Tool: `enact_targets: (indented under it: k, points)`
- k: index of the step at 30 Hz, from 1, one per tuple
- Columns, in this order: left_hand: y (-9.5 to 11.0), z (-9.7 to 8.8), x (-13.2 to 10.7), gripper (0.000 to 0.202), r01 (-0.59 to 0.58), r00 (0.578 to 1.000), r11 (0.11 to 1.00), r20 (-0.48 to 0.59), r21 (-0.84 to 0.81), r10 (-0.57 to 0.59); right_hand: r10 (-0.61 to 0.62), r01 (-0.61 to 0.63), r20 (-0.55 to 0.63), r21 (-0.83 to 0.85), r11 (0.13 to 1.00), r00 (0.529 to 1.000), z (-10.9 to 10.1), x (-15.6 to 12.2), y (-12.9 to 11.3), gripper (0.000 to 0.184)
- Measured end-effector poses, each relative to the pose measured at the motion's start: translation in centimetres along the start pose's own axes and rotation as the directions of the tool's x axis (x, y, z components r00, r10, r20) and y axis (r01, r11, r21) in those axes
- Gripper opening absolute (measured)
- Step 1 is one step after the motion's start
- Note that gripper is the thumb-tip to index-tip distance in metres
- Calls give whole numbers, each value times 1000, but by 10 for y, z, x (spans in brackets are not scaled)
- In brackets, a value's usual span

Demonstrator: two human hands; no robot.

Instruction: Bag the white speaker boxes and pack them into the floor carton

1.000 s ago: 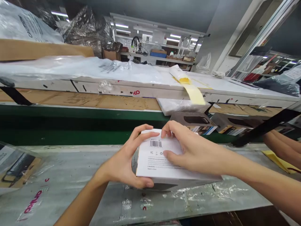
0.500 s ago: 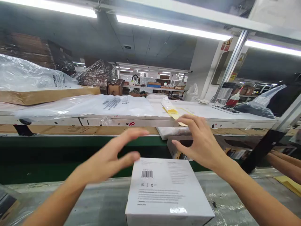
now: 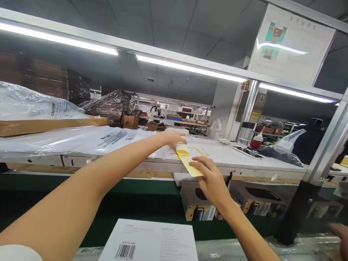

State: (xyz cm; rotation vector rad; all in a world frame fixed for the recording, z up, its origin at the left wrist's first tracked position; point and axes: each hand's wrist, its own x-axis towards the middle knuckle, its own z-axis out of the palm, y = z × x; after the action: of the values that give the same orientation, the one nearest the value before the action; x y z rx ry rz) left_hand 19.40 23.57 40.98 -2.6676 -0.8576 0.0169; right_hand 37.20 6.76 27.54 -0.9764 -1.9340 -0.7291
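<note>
A yellow backing sheet [image 3: 192,168] with a curled white label strip [image 3: 181,146] lies on the shelf and hangs over its front edge. My left hand [image 3: 174,139] reaches across to the strip's far end, its fingers closed there and partly hidden. At the sheet's near end, my right hand [image 3: 210,177] has its fingers bent over the yellow paper, with the thumb out of sight behind it. Below both hands sits a white box [image 3: 152,239], its printed, barcoded face upward. Neither hand touches the box.
Plastic bags printed with warnings [image 3: 114,139] cover the shelf's left side. Brown printed boxes [image 3: 190,199] stand underneath. To the right are a phone-like device [image 3: 248,152], a red bottle [image 3: 257,139] and a metal post [image 3: 330,145]. Another person's hand [image 3: 339,232] shows at the lower right.
Both hands have left the space above the white box and moved forward to the yellow sheet. The view has tilted up, so the box sits lower and further left.
</note>
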Motion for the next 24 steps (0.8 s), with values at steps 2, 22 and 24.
enact_targets:
  k: [2,22,24]
  points:
    - [1,-2,11,78,-28,999,1000,27,-13,29,38,-36,-24,73,997,999,2,-3,5,50]
    - [20,-30,32,82,17,999,983,-29,-183,-23,96,-90,-71,80,993,993,24,6,1,49]
    - [23,-25,37,91,13,1000,980,-25,-200,-18,99,-94,-97,54,994,990,29,8,-4,49]
